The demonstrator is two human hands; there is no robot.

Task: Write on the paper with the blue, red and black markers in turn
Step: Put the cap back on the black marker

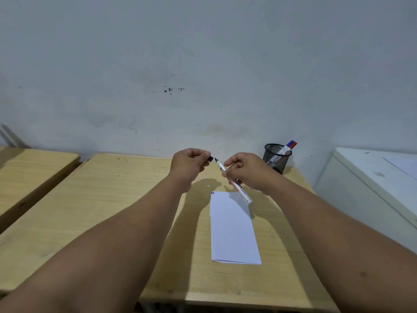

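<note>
My right hand (248,171) grips a white-bodied black marker (242,194), its bare black tip pointing up and left. My left hand (191,162) pinches the marker's black cap (210,158) a short way off the tip. Both hands hover above the far end of a folded white paper (233,229) lying on the wooden table (101,199). The paper carries short blue and red strokes (212,193) at its top left corner. The blue marker (291,143) and the red marker (293,145) stand capped in a black mesh pen cup (276,158) at the back right.
A second wooden table (33,163) stands to the left with a narrow gap between. A white cabinet (372,184) sits at the right. A grey-white wall (203,75) rises directly behind the table.
</note>
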